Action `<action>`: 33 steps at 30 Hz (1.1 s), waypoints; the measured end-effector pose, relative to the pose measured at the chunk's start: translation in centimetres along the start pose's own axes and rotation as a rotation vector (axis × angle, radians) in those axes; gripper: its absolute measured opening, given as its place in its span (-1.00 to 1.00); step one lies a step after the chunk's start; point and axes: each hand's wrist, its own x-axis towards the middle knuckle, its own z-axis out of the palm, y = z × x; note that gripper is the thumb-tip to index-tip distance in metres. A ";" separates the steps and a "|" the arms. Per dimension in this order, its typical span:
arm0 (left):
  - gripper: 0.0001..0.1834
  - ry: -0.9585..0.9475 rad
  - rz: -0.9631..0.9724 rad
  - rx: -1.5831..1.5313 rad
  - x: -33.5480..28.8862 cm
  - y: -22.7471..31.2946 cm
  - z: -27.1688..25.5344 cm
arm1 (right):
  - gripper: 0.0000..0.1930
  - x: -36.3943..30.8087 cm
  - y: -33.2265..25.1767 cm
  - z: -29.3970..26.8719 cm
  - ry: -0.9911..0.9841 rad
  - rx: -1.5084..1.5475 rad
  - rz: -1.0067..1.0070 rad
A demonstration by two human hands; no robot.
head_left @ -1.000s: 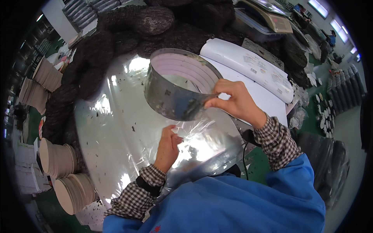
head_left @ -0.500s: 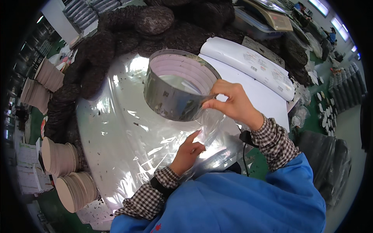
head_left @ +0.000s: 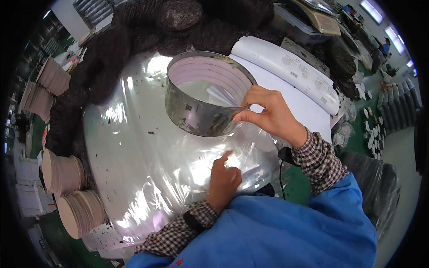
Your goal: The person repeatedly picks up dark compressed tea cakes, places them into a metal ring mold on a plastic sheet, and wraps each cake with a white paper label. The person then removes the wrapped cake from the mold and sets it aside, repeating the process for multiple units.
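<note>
Right hand (head_left: 268,112) pinches metal ring (head_left: 190,110) by its edge; left hand (head_left: 224,181), fingers loosely parted over clear film (head_left: 138,154), contact unclear; best hold ring steady, film smooth.

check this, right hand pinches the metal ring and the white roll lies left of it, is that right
The side is wrong: in the head view, the white roll lies right of the metal ring, which the right hand does pinch.
</note>
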 end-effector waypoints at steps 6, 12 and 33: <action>-0.81 0.141 -0.468 -0.314 1.9 -8.8 -10.5 | -0.71 -3.9 0.6 -0.1 -0.237 0.003 -0.182; -0.56 0.475 -0.366 -0.632 10.3 -8.0 -29.8 | -0.71 -6.7 -1.3 -1.9 -0.460 -0.227 -0.309; 0.42 0.292 -0.524 0.660 4.1 -8.4 -14.5 | -0.35 18.5 20.1 5.0 0.133 -0.697 0.133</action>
